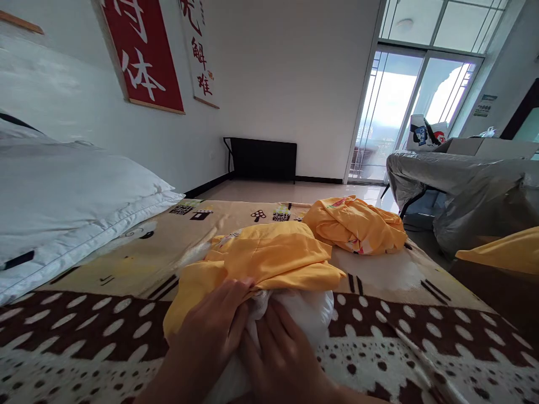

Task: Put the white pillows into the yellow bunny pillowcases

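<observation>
Spreading across the lower part of the view, a patterned blanket (pixel 105 336) shows a tan section with cartoon drawings, then a dark brown band with pale ovals, then a white strip with dark spots. Beyond it, at the right, is a sliding glass door (pixel 404 112). In front of the door stands a table (pixel 446 163) wrapped in clear plastic, with a bag (pixel 419 134) and an open box on top. A white pillow (pixel 76 191) lies at the left side of the blanket. A black panel (pixel 264 160) stands against the far wall, and 2 banners, 1 red (pixel 147 56) and 1 white (pixel 202 62), hang on the left wall.

The yellow cloth (pixel 273 252) lies folded in loose layers near the middle of the blanket, partly over a white bundle (pixel 314 311). Just beyond it, to the right, is a crumpled yellow heap (pixel 353 224); more yellow fabric (pixel 505 252) shows at the right edge.

The left hand (pixel 210 325) is closed, its thumb and fingers pinching the near edge of the yellow cloth. The right hand (pixel 280 345), close beside it, has its fingers curled into the white bundle, gripping bunched material; its fingertips are partly hidden.
</observation>
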`<action>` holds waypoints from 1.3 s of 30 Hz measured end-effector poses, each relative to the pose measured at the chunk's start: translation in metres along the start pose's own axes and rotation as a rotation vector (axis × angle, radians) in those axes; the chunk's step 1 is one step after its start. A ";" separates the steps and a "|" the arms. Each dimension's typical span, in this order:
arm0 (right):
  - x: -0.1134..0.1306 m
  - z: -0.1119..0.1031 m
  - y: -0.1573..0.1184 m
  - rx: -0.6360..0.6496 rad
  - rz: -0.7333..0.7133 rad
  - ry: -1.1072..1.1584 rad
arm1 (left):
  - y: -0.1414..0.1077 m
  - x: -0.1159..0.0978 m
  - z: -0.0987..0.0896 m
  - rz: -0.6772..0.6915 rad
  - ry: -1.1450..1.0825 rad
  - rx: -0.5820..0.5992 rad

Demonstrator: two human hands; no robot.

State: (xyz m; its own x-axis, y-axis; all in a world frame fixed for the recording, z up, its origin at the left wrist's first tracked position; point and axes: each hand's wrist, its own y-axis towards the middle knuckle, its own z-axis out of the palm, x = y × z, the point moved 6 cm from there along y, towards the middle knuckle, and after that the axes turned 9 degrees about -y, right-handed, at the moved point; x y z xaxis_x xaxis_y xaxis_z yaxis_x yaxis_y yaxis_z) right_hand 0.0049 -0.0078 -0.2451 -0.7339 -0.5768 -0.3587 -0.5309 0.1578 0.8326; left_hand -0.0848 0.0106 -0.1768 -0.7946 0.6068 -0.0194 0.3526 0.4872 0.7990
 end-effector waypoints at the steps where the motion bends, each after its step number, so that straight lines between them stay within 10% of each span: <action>1: 0.001 0.002 -0.001 0.011 -0.002 0.003 | 0.000 -0.001 -0.001 0.000 0.001 -0.003; 39: 0.005 0.005 -0.006 0.018 -0.011 -0.004 | -0.001 -0.008 0.000 0.009 -0.039 0.015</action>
State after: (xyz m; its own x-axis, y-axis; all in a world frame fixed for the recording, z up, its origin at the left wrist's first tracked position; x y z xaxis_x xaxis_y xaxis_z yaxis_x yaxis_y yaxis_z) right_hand 0.0027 -0.0076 -0.2538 -0.7295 -0.5755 -0.3697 -0.5467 0.1657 0.8208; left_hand -0.0785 0.0054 -0.1772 -0.7714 0.6353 -0.0358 0.3672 0.4903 0.7904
